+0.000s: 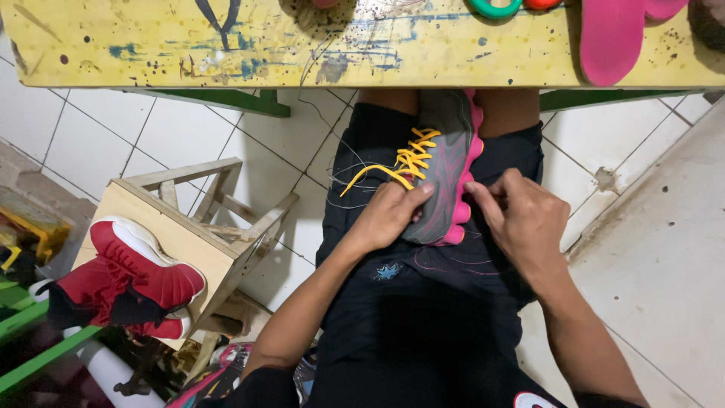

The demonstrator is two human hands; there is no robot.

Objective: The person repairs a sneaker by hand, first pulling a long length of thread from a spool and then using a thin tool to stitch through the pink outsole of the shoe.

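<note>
Currently, the head view shows a grey fabric sports shoe with a pink sole and yellow laces point(442, 162) lying on the person's lap, on black shorts point(423, 302), toe end pointing far toward the table. The left hand point(389, 215) rests on the near left side of the shoe, fingers curled against the upper, thumb by the yellow lace ends; it steadies the shoe rather than enclosing it. The right hand point(521, 219) is at the shoe's right edge, fingertips pinched together at the pink sole; what they pinch is too small to tell. Thin thread strands trail across the lap on the left.

Far across the scene runs a yellow paint-stained wooden table point(226, 45), bearing a pink foam insole point(612, 38) at its far right. At left, a small bare-wood stool point(189, 234) stands on the white tiled floor point(181, 136), with a red-and-white high-top shoe point(128, 276) leaning against its near left side.
</note>
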